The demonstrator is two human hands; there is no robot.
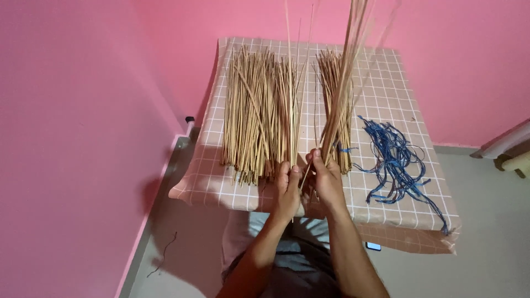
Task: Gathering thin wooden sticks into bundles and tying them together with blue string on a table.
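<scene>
Head view: left hand (287, 190) pinches a few sticks (292, 83), right hand (326, 176) grips a raised bunch (345, 83), big pile (256, 110) unsorted, blue strings (395, 160) untouched on counter (381, 88).

Dry matt straw-like sticks (259, 110); glossy blue plastic strings (395, 160); smooth checked tablecloth (386, 94).

Both bare forearms reached forward and converged. The left hand (288, 185) sat with its back turned up, fingers curled closed, thumb pointing forward. The right hand (326, 175) pressed close beside it, touching, fingers pinched shut and its wrist angled slightly inward.
</scene>
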